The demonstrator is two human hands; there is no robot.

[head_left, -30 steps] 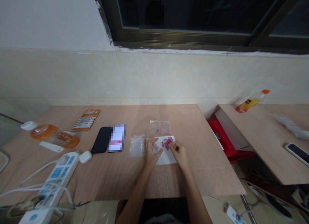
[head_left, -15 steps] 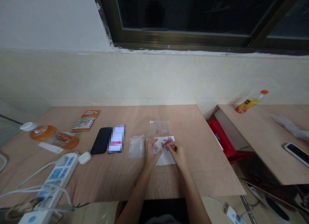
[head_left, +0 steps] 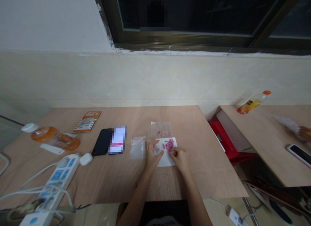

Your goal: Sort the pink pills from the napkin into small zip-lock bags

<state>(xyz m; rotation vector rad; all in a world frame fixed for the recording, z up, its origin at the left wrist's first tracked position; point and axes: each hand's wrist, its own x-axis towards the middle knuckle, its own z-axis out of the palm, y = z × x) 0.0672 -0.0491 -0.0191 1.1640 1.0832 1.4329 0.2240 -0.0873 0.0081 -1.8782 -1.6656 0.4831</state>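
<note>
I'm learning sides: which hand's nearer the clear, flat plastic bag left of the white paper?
Left. The left hand is just right of the bag; the right hand, farther right.

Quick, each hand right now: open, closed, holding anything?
Left hand: fingers curved, thumb apart; can't tell whether it holds anything.
Right hand: fingers drawn together at the pink beads; can't tell whether one is pinched.
</note>
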